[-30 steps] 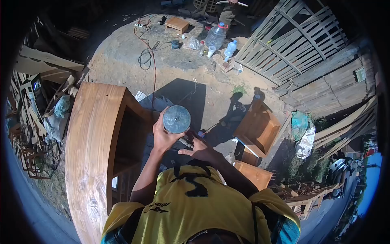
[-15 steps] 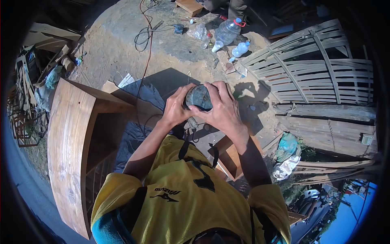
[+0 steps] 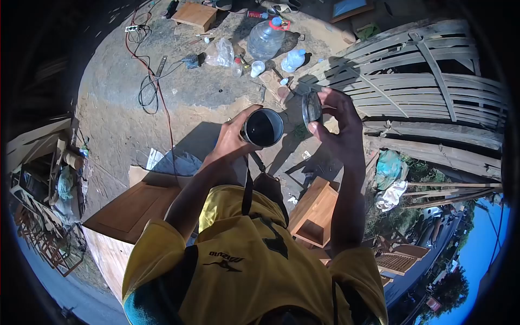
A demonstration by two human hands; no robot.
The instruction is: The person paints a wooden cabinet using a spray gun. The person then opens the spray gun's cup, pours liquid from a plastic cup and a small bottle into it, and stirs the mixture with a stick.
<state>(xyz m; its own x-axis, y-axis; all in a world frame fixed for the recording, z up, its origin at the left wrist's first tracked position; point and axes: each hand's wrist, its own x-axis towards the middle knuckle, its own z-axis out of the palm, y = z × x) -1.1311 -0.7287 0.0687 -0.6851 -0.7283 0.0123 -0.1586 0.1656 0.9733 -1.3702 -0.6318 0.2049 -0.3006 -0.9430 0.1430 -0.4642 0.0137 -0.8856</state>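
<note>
My left hand is wrapped round a round can, whose open mouth faces up toward me. Its inside looks dark, and I cannot make out the contents. To the right, my right hand grips a round lid by its edge, between thumb and fingers. The lid is tilted nearly on edge and is apart from the can.
A wooden cabinet lies at my left and a small wooden box at my right. Ahead are a large water bottle, a smaller bottle, a cup and an orange cable. A slatted fence stands right.
The lid has come off the can and moved right with my right hand. My left hand keeps the can, its mouth now showing. The view has shifted.
</note>
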